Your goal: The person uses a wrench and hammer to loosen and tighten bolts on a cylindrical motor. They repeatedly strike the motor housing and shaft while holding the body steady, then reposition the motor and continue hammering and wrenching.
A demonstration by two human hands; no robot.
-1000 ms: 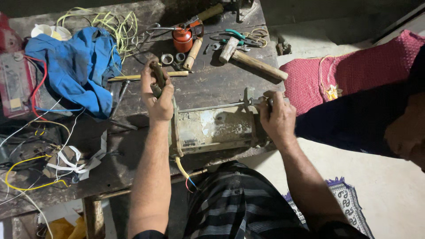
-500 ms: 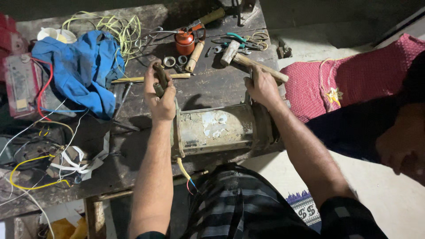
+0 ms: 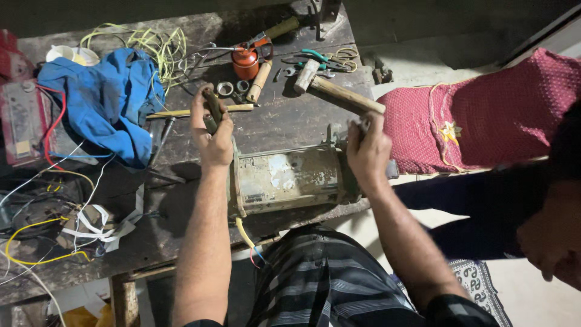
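A worn grey motor housing [image 3: 290,178] lies on its side at the front edge of a dark wooden workbench [image 3: 284,124]. My left hand [image 3: 212,136] is closed around a short dark metal tool [image 3: 210,109], held just above the housing's left end. My right hand [image 3: 366,151] is at the housing's right end. Its curled fingers sit right below the end of a wooden-handled hammer [image 3: 339,94] lying on the bench. The frame does not show whether they grip the handle or the housing.
At the bench's left are a blue cloth [image 3: 103,103], tangled yellow wires [image 3: 145,42] and a battery [image 3: 24,118]. A red oil can [image 3: 245,60], pliers [image 3: 318,57] and metal rings [image 3: 233,88] lie at the back. Another person's dark sleeve [image 3: 484,200] and a maroon cloth [image 3: 484,115] are on the right.
My right hand left the housing's right end and reached up toward the hammer handle, then settled by the handle's end. My left hand kept hold of the dark tool.
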